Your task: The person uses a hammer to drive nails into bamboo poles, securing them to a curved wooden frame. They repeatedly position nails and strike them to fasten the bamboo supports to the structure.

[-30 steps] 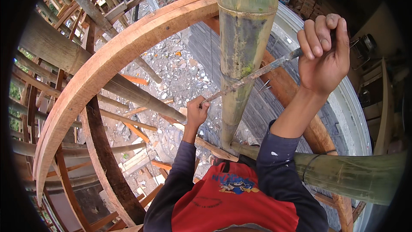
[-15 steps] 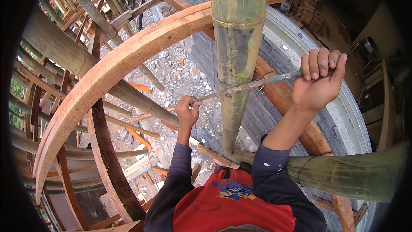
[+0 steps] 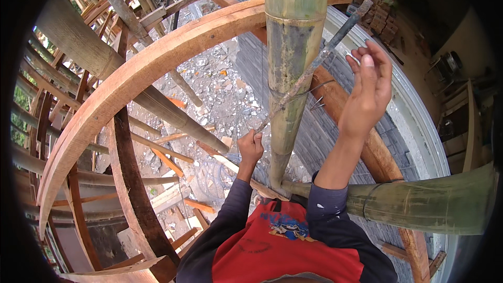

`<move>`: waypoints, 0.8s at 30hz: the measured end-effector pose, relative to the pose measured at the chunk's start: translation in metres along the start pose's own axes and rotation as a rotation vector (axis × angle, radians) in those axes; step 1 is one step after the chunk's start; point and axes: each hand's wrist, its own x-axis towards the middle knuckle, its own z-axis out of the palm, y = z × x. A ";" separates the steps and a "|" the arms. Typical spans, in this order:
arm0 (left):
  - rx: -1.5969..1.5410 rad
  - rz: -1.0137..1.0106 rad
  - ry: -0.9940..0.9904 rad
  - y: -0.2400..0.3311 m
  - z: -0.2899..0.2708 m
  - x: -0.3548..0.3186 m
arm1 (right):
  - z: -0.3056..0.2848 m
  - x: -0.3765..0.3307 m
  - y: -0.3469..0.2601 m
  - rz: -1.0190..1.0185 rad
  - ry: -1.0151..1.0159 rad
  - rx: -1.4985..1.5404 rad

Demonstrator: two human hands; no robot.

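Observation:
My left hand (image 3: 251, 148) is closed round the lower end of a long, worn metal rod (image 3: 331, 46). The rod slants up to the right across the front of a thick green upright bamboo pole (image 3: 295, 47), its upper end free. My right hand (image 3: 367, 91) is off the rod, just right of it, with the fingers loosely bent and apart. Dark wire (image 3: 318, 89) runs from the bamboo to a curved reddish timber (image 3: 335, 105) behind it. Loose wire ends (image 3: 317, 104) stick out between the two.
A big curved wooden beam (image 3: 126, 78) arches across my left, with a darker curved timber (image 3: 128, 183) below it. A horizontal bamboo (image 3: 424, 207) lies to my right, by a curved grey ledge (image 3: 424, 126). Rubble (image 3: 209, 84) covers the ground far below.
My right hand has let go of the rod's upper end and opened. The rod has swung steeper, its upper end rising. My left hand has moved right and slightly down, still gripping.

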 end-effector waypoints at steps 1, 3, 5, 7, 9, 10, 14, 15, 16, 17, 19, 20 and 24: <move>-0.002 -0.073 0.003 0.003 -0.002 -0.003 | -0.002 -0.005 0.003 0.028 -0.014 -0.046; -0.250 -0.129 -0.173 0.010 -0.005 -0.010 | -0.002 -0.011 0.007 0.105 0.023 -0.125; -0.452 -0.203 -0.309 0.017 -0.007 -0.016 | 0.002 -0.012 0.009 0.145 -0.071 -0.099; -0.363 -0.258 -0.232 0.022 -0.008 -0.019 | 0.009 -0.005 0.009 0.262 -0.118 -0.063; -0.336 -0.326 -0.213 0.025 -0.010 -0.019 | 0.017 0.006 0.006 0.159 -0.164 -0.012; -0.352 -0.309 -0.232 0.027 -0.010 -0.019 | 0.020 0.010 0.004 0.122 -0.163 0.013; -0.348 -0.304 -0.164 0.035 -0.012 -0.017 | 0.022 -0.008 -0.002 -0.065 -0.023 -0.030; -0.365 -0.322 -0.183 0.036 -0.013 -0.017 | 0.019 -0.024 -0.003 -0.158 0.012 -0.070; -0.324 -0.324 -0.174 0.037 -0.013 -0.018 | 0.013 -0.044 -0.003 -0.086 0.022 -0.030; -0.302 -0.337 -0.163 0.037 -0.013 -0.018 | 0.005 -0.066 -0.005 -0.049 0.018 0.009; -0.270 -0.375 -0.165 0.038 -0.013 -0.020 | -0.020 -0.111 -0.016 -0.057 -0.352 -0.277; -0.258 -0.388 -0.172 0.038 -0.013 -0.021 | -0.037 -0.129 -0.026 0.044 -0.649 -0.301; -0.151 -0.359 -0.089 0.045 -0.014 -0.026 | -0.127 -0.150 -0.088 0.341 -1.753 0.067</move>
